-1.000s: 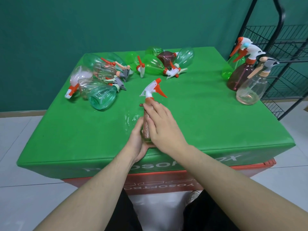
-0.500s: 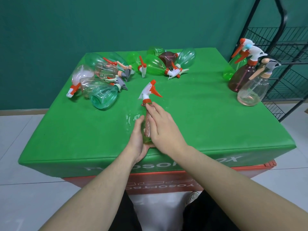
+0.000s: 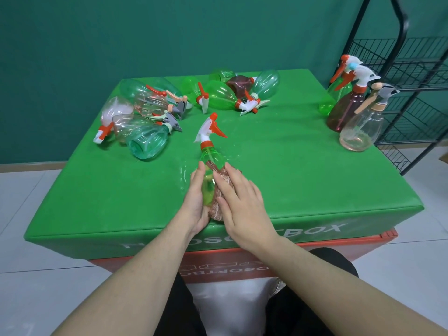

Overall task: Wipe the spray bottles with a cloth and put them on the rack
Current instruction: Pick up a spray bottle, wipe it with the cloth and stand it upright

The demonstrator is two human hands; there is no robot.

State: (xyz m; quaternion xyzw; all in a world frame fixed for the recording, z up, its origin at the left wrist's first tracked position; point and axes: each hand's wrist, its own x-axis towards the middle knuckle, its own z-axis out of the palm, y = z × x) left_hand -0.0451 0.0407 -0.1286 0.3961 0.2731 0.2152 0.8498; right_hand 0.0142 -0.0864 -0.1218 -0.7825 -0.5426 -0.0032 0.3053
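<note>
A person's two hands work a green spray bottle near the front of a green-covered desk. The left hand cups the bottle's side with fingers laid along it, while the right hand presses a brown cloth flat against the bottle with fingers spread. The bottle stands tilted, its white and orange trigger head pointing away from the person.

Behind it, a heap of spray bottles lies on its side at the far left, and a second heap lies at the far middle. Three upright bottles stand at the desk's right edge, just beside a black wire rack, which the frame cuts off at the right. Wet patches glisten on the cover beside the held bottle.

The hands and cloth hide the bottle's lower half. Lettering on the desk's front is partly blocked by the forearms.
</note>
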